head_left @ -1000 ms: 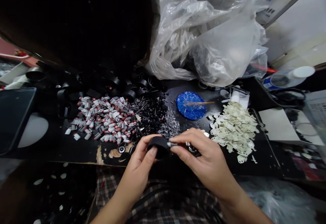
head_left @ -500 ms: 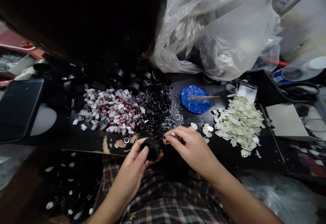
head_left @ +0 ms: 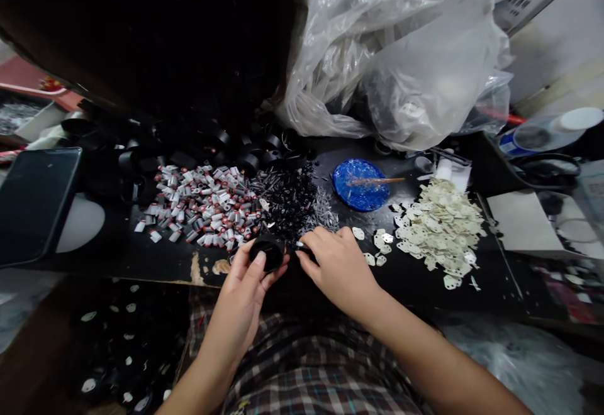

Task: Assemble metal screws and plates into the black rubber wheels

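My left hand (head_left: 248, 276) is closed around a round black plastic housing (head_left: 268, 253), its hollow side turned up toward me. Just to the right of it, my right hand (head_left: 333, 264) pinches something tiny at its fingertips; a small pale tip shows, but its kind is too small to make out. Beyond the hands lies a pile of small black parts (head_left: 290, 204) mixed with springs. Beside that are small grey pins (head_left: 323, 210). Grey-and-white sleeves with red ends (head_left: 207, 204) are heaped on the left.
A blue lid (head_left: 361, 192) with grease and a wooden stick (head_left: 377, 181) sits behind my right hand. Cream flat plates (head_left: 438, 226) are heaped at right. A phone (head_left: 35, 204) stands at left. Clear plastic bags (head_left: 396, 56) fill the back; black housings (head_left: 250, 160) lie behind the piles.
Both hands have moved up and slightly left, away from my lap toward the piles. The black housing went along in my left hand and now hides the small ring on the table edge.
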Demonstrator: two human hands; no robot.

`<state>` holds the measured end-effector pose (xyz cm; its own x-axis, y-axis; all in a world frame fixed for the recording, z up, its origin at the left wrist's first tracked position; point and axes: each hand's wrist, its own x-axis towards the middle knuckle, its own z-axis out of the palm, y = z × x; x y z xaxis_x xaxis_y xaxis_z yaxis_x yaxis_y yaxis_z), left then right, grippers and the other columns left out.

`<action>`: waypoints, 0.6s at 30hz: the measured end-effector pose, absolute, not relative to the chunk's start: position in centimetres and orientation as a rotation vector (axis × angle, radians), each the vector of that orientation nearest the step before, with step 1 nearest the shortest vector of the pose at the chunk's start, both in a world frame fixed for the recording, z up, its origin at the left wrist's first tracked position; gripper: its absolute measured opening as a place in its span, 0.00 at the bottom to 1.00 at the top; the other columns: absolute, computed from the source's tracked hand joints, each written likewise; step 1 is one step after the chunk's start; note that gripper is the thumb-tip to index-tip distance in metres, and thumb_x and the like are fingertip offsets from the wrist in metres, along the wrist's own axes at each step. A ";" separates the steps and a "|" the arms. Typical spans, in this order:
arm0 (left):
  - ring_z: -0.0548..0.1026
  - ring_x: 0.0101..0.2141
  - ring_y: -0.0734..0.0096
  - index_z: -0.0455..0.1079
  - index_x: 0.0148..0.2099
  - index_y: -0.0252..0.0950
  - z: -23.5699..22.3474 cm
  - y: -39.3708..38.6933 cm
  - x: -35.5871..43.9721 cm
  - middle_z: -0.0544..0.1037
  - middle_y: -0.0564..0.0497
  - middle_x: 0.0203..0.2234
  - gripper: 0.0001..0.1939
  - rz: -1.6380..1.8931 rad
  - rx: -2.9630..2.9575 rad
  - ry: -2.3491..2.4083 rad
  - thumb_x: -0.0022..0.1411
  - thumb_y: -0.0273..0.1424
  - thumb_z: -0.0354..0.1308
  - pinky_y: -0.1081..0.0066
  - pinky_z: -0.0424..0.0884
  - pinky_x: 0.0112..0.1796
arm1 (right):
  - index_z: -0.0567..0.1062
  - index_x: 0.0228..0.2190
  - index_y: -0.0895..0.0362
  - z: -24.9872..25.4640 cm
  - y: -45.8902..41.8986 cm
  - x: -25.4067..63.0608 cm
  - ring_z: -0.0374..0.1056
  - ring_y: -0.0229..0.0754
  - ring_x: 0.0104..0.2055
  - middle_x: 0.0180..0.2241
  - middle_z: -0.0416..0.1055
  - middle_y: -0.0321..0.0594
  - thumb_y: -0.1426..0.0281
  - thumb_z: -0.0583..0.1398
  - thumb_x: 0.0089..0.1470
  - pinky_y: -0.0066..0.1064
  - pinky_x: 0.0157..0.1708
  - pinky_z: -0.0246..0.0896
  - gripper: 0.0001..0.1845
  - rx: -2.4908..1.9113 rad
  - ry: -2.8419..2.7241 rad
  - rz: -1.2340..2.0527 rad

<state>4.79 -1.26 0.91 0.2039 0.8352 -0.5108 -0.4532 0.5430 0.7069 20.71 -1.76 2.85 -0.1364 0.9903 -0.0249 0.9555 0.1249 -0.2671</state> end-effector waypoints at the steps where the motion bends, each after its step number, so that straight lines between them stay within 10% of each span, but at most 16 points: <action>1: 0.76 0.43 0.67 0.69 0.47 0.40 1.0 -1.5 4.9 0.77 0.50 0.41 0.12 0.948 0.443 1.009 0.61 0.34 0.57 0.65 0.71 0.47 | 0.71 0.32 0.57 2.9 -1.9 20.7 0.65 0.42 0.33 0.31 0.71 0.38 0.70 0.58 0.57 0.36 0.36 0.49 0.03 -1.916 -2.167 0.403; 18: 0.78 0.39 0.70 0.71 0.41 0.40 2.1 -1.9 6.6 0.80 0.53 0.39 0.05 1.004 0.205 0.898 0.61 0.30 0.59 0.65 0.74 0.44 | 0.72 0.38 0.54 4.0 -2.8 20.6 0.67 0.40 0.39 0.36 0.72 0.37 0.73 0.58 0.56 0.35 0.40 0.57 0.06 -1.609 -1.713 0.719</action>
